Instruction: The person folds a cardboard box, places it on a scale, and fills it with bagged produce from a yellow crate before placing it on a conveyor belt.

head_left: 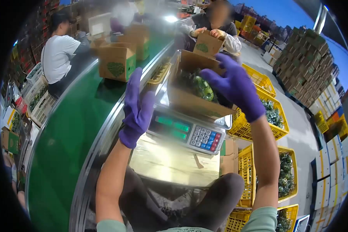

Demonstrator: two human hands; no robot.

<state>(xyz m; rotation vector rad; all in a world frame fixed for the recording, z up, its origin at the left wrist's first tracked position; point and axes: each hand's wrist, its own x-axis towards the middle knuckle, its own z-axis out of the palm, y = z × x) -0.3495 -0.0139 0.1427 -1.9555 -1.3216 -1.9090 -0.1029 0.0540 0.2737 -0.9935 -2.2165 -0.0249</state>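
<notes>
An open cardboard box (199, 105) stands on a weighing scale (185, 129) with a lit green display and a keypad. Inside the box lie green vegetables (203, 88) in clear wrapping. My left hand (136, 110), in a purple glove, is raised beside the box's left side with its fingers apart, holding nothing. Over the right part of the box hovers my right hand (237, 86), also gloved in purple, fingers spread and empty. A pale yellow sheet or stack (174, 160) lies in front of the scale, above my knees.
On the left runs a green conveyor belt (62, 154) carrying cardboard boxes (116, 63). One person in white (60, 58) stands beyond it; another person (197, 23) handles a box ahead. Yellow crates (245, 174) line the right, with stacked cartons (303, 63) behind.
</notes>
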